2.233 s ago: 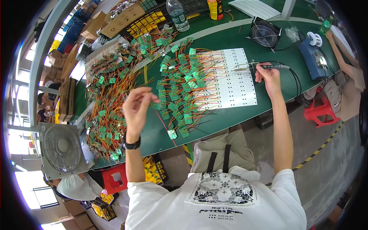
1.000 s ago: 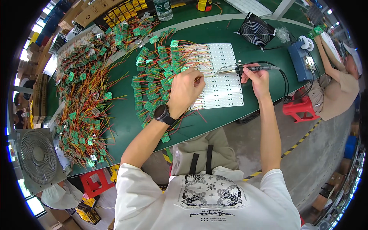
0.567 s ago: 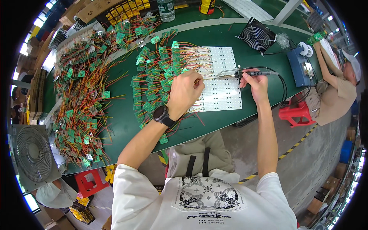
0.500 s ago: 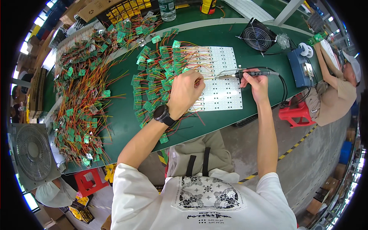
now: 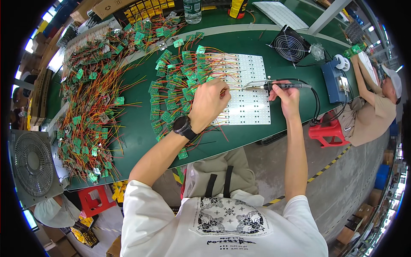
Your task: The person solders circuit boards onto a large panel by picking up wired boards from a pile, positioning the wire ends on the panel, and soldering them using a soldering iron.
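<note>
A white perforated board lies on the green tabletop, with red and yellow wires running over its left part from rows of small green circuit boards. My right hand grips a soldering iron with a thin feed tube along it, its tip pointing left over the board. Close to that tip, my left hand is closed in a pinch on a thin wire; its fingertips are partly hidden. A black watch is on my left wrist. The iron's black cable bends down and right toward a blue soldering station.
A large tangle of wired circuit boards covers the table's left. A black fan, a water bottle, a yellow-black can and another white panel stand at the back. At right a co-worker sits beside a red stool.
Both hands keep nearly the same place over the board, and the iron's tip stays by the left fingers. The whole view has shifted slightly.
</note>
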`<state>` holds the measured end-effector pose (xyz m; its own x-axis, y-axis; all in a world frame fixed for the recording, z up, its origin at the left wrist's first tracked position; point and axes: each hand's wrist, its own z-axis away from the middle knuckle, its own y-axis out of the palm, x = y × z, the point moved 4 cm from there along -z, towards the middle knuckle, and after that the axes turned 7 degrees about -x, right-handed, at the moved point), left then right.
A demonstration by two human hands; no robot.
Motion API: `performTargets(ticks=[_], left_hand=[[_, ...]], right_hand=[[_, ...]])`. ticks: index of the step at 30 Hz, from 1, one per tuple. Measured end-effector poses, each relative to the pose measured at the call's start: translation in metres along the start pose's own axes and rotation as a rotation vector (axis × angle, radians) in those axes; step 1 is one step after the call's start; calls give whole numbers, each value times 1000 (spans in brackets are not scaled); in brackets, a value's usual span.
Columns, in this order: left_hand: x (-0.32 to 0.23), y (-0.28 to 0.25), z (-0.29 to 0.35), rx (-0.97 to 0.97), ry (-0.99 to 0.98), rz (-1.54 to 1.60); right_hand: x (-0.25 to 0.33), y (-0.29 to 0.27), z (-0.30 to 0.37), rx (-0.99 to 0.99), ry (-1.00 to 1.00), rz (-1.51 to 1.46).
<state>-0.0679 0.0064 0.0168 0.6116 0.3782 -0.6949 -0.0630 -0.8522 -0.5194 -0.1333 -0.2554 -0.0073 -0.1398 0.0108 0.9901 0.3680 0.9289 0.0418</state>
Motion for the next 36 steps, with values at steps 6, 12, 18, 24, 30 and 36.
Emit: performTargets(ticks=[6,12,18,24,30,36], left_hand=[[1,1,0,14,-10,3],[-1,0,0,-6,9,-2],[-6,-5,-1,-11,27,12],[-45,-42,-13,145,456,4],[-38,-37,8,757,475,35],[-32,-26,13,539,555,49]], right_hand=[[0,-1,0,0,10,-20],[0,-2,0,-39,-13,-77],[-3,-4,-3,-60,-14,-96],[-3,-4,-4,-82,3,-121],[-4,-7,-4,-96,17,-114],[-3,-5,-3,-85,17,-125]])
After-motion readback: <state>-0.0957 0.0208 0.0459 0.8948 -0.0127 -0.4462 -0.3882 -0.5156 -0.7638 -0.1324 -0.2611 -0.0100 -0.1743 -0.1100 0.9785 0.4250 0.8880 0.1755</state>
